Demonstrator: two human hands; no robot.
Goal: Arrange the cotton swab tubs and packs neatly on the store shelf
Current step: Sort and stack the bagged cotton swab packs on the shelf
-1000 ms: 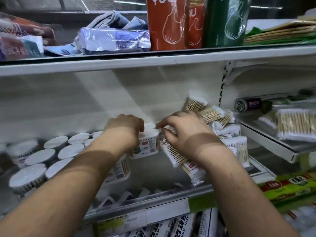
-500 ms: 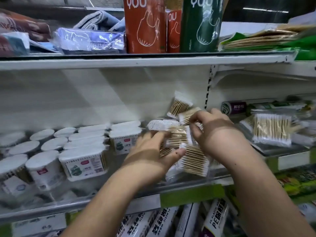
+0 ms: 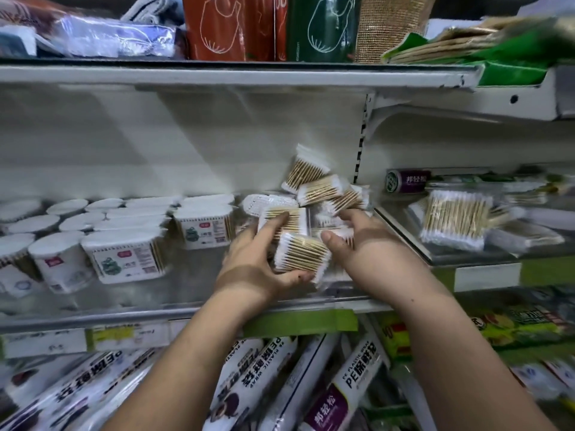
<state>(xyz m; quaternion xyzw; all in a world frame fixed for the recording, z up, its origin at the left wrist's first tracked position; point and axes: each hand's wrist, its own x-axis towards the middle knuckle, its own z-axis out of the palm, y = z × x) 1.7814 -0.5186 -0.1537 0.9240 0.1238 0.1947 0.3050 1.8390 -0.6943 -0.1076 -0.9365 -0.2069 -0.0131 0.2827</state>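
On the middle shelf [image 3: 155, 312], white-lidded cotton swab tubs [image 3: 124, 253] stand in rows at the left. To their right lies a loose pile of clear cotton swab packs [image 3: 314, 178] leaning against the back wall. My left hand [image 3: 258, 262] grips a swab pack [image 3: 300, 251] from below and the left, fingers also over a second pack [image 3: 286, 217] behind it. My right hand [image 3: 364, 244] holds the same front pack from the right, thumb on its top edge. Packs under my hands are partly hidden.
A neighbouring shelf at the right carries more swab packs [image 3: 454, 216] and a purple roll [image 3: 407, 181]. The shelf above holds orange and green bag packs [image 3: 280, 26] and folded cloths. Below lie rolls of plastic wrap [image 3: 351, 381]. A clear front rail edges the middle shelf.
My left hand left the tubs and moved right to the pack pile. Both hands now close round a swab pack at the pile's front. The view has shifted right.
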